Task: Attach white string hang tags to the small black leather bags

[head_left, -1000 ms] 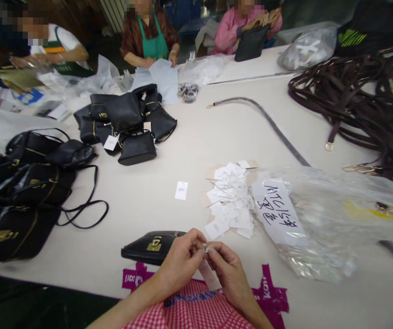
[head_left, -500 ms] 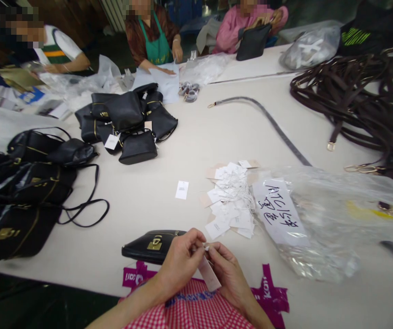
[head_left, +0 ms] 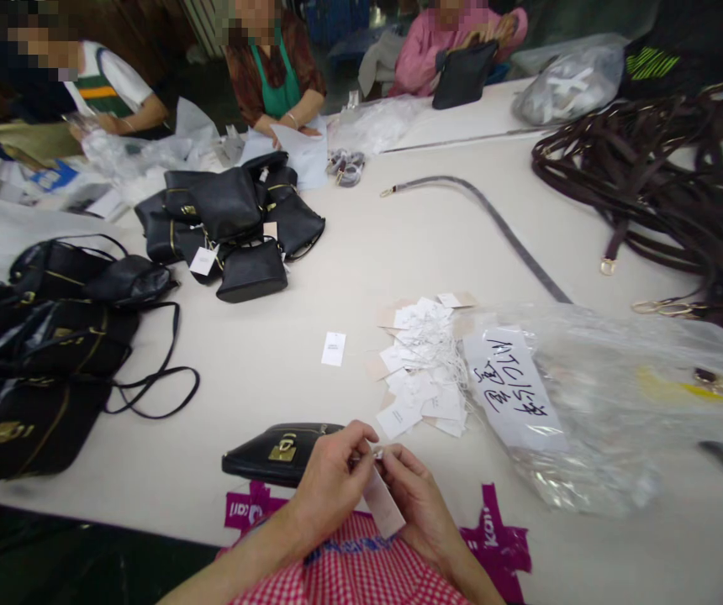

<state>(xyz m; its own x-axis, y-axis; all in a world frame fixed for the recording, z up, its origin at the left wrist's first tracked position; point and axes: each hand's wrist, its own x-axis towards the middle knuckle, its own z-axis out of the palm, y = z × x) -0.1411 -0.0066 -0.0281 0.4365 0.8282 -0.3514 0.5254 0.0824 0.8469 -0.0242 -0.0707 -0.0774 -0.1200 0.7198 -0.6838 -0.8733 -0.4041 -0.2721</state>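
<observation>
Close to my body, at the table's front edge, my left hand (head_left: pixel 335 470) and my right hand (head_left: pixel 418 487) meet with fingertips pinched. Between them hangs a pale pink hang tag (head_left: pixel 383 504); its string and top end are mostly hidden by my fingers. Just behind my left hand lies a small black handbag (head_left: pixel 261 454) with a gold clasp, partly covered by that hand. A heap of white and beige tags (head_left: pixel 424 370) with tangled strings sits beyond my right hand. One single white tag (head_left: pixel 334 349) lies apart, left of the heap.
Black handbags (head_left: pixel 229 210) are piled at centre left, with more bags (head_left: pixel 39 361) at far left. A clear plastic bag (head_left: pixel 588 445) lies right, below dark straps (head_left: pixel 639 176). One strap (head_left: pixel 493 214) stretches across the table. Purple tape (head_left: pixel 500 538) marks the front edge. Several people work opposite.
My hands and the tag stay nearly in place. Across the table, the person in the green apron has shifted their arms slightly; the view has moved a little.
</observation>
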